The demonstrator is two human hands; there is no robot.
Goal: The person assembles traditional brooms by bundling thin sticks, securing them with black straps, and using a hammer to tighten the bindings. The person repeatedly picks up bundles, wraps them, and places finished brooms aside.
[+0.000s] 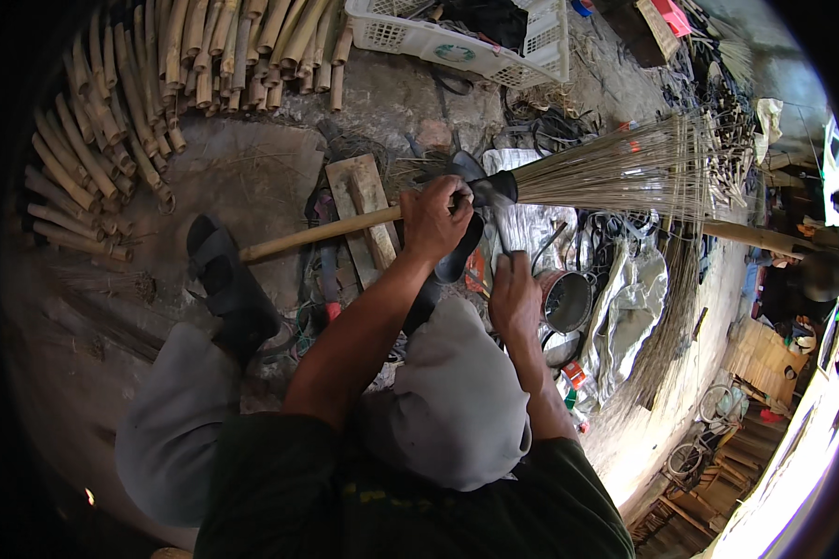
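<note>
The person's hands are apart, both forearms reaching up from below. The left hand point(432, 219) bends at the wrist, its fingers curled together over the broom point(615, 166) beside its black collar point(483, 192); I cannot tell whether they clamp it. The right hand point(515, 296), a fist, is closed on a blurred, dark tool point(505, 228). The broom lies crosswise ahead of the person: smooth, round, pale handle leftward, thin, stiff bristles fanning rightward. Near the fist sits a round metal can point(566, 300), beside crinkled, silvery sheeting point(632, 307).
</note>
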